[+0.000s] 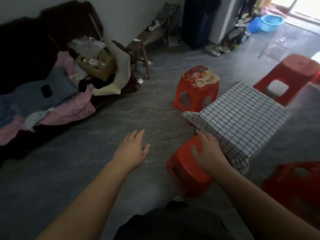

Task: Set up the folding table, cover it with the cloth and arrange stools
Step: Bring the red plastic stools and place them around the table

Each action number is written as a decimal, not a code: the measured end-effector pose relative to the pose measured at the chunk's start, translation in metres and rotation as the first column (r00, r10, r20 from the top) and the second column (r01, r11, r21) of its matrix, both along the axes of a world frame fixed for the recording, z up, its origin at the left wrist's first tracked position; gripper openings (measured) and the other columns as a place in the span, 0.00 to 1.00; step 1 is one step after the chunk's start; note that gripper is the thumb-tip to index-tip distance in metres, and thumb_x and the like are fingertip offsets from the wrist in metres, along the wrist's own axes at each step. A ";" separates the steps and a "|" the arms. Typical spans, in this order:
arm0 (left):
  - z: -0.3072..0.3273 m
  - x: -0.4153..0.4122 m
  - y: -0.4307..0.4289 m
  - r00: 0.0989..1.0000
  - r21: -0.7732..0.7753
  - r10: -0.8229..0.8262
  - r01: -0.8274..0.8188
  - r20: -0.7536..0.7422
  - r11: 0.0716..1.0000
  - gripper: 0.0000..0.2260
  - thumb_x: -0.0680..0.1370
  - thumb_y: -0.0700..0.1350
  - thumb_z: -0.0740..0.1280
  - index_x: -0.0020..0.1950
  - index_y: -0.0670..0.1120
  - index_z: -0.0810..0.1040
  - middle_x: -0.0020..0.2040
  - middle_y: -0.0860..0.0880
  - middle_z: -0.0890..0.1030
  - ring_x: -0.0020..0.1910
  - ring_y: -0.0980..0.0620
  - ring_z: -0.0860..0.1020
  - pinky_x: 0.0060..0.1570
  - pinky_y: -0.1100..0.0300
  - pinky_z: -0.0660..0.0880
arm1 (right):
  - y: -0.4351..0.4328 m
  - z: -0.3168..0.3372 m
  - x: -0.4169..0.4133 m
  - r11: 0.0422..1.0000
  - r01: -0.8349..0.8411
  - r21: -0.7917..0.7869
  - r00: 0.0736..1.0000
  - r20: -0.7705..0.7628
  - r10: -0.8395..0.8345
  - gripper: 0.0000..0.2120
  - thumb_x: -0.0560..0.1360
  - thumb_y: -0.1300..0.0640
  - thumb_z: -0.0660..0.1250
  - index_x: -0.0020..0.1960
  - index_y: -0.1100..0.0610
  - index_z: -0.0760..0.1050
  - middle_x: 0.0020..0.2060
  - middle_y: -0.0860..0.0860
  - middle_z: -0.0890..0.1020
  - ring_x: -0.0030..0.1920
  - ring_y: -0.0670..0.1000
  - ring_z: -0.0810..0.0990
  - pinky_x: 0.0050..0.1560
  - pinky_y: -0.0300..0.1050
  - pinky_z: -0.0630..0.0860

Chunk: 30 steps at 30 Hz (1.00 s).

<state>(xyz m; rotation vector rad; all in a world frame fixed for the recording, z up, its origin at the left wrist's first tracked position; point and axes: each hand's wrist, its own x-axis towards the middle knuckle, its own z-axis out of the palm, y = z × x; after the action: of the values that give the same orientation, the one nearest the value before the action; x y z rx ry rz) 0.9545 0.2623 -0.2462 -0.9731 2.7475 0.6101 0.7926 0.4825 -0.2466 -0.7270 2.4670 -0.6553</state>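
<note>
A low table stands at the right, covered by a white cloth with a black grid (242, 115). Red plastic stools ring it. My right hand (207, 151) rests palm down on the seat of the nearest red stool (187, 170), fingers spread over its far edge next to the cloth's hanging corner. My left hand (133, 148) hovers open above the grey floor, left of that stool, holding nothing. A red stool with a worn patterned top (197, 87) stands beyond the table's left corner. Another red stool (287, 75) is at the far right, and one more (294, 186) sits at the lower right.
A bed or couch piled with pink and grey clothes (52, 101) and a cardboard box (97, 64) runs along the left. A wooden bench (147, 38) stands by the back wall. A dark suitcase (199, 21) and a blue basin (271, 21) are far back.
</note>
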 end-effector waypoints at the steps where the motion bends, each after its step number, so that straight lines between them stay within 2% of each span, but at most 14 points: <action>1: 0.001 -0.016 -0.002 0.999 0.007 -0.042 0.042 0.002 0.999 0.31 0.81 0.57 0.61 0.80 0.48 0.57 0.79 0.42 0.61 0.78 0.44 0.59 0.76 0.49 0.58 | 0.004 0.001 -0.008 0.999 0.046 0.011 0.999 0.010 -0.046 0.32 0.80 0.47 0.60 0.80 0.49 0.53 0.80 0.51 0.55 0.80 0.53 0.48 0.77 0.53 0.50; 10: -0.016 -0.147 -0.003 0.923 0.101 -0.376 0.382 -0.080 0.918 0.28 0.82 0.52 0.62 0.80 0.47 0.59 0.79 0.45 0.62 0.78 0.49 0.59 0.77 0.55 0.56 | 0.038 -0.027 -0.038 0.907 0.414 0.074 0.910 0.000 -0.415 0.31 0.78 0.47 0.62 0.79 0.52 0.58 0.78 0.53 0.61 0.78 0.54 0.55 0.77 0.54 0.55; 16: -0.068 -0.210 -0.010 0.777 0.184 -0.629 0.620 -0.015 0.762 0.29 0.81 0.54 0.63 0.80 0.48 0.59 0.79 0.45 0.63 0.78 0.49 0.60 0.76 0.52 0.59 | 0.041 -0.067 -0.032 0.727 0.677 0.113 0.731 0.012 -0.682 0.31 0.77 0.51 0.64 0.77 0.57 0.62 0.74 0.57 0.67 0.75 0.56 0.62 0.76 0.53 0.59; 18: -0.087 -0.225 -0.017 0.715 0.198 -0.699 0.681 0.028 0.705 0.30 0.80 0.55 0.62 0.80 0.48 0.58 0.79 0.46 0.63 0.78 0.50 0.59 0.76 0.51 0.59 | 0.038 -0.080 -0.027 0.662 0.736 0.143 0.663 0.044 -0.747 0.30 0.78 0.51 0.64 0.77 0.58 0.61 0.74 0.56 0.66 0.76 0.56 0.61 0.76 0.52 0.57; 20: -0.108 -0.238 -0.020 0.675 0.224 -0.734 0.705 0.078 0.672 0.30 0.80 0.55 0.62 0.80 0.49 0.57 0.79 0.46 0.61 0.78 0.49 0.59 0.76 0.51 0.59 | 0.034 -0.099 -0.023 0.604 0.780 0.165 0.599 0.083 -0.796 0.30 0.79 0.51 0.63 0.78 0.57 0.59 0.75 0.55 0.65 0.77 0.56 0.58 0.77 0.52 0.57; 24: -0.158 -0.256 -0.009 0.633 0.291 -0.760 0.706 0.148 0.645 0.31 0.81 0.53 0.62 0.80 0.48 0.56 0.80 0.44 0.60 0.79 0.47 0.58 0.76 0.51 0.59 | 0.030 -0.148 -0.024 0.553 0.813 0.183 0.538 0.128 -0.833 0.30 0.78 0.53 0.63 0.78 0.57 0.60 0.75 0.56 0.65 0.77 0.56 0.59 0.76 0.51 0.56; 28: -0.243 -0.267 0.008 0.673 0.347 -0.719 0.641 0.174 0.684 0.32 0.80 0.53 0.64 0.81 0.49 0.54 0.80 0.44 0.58 0.78 0.46 0.58 0.76 0.49 0.59 | 0.033 -0.228 -0.031 0.496 0.841 0.215 0.466 0.177 -0.867 0.31 0.77 0.56 0.65 0.77 0.60 0.61 0.74 0.58 0.67 0.75 0.58 0.62 0.76 0.52 0.57; 30: -0.299 -0.270 0.018 0.689 0.369 -0.706 0.620 0.166 0.692 0.34 0.79 0.53 0.65 0.81 0.49 0.53 0.80 0.44 0.57 0.79 0.45 0.56 0.76 0.49 0.58 | 0.039 -0.286 -0.034 0.455 0.866 0.206 0.414 0.213 -0.885 0.33 0.74 0.53 0.64 0.77 0.57 0.61 0.73 0.58 0.69 0.73 0.59 0.65 0.74 0.56 0.61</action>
<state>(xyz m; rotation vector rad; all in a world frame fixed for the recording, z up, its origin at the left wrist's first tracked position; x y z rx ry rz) 0.6844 0.2798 -0.5448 0.0560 2.3831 0.6240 0.7584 0.5214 -0.5321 0.8007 2.4039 -0.9337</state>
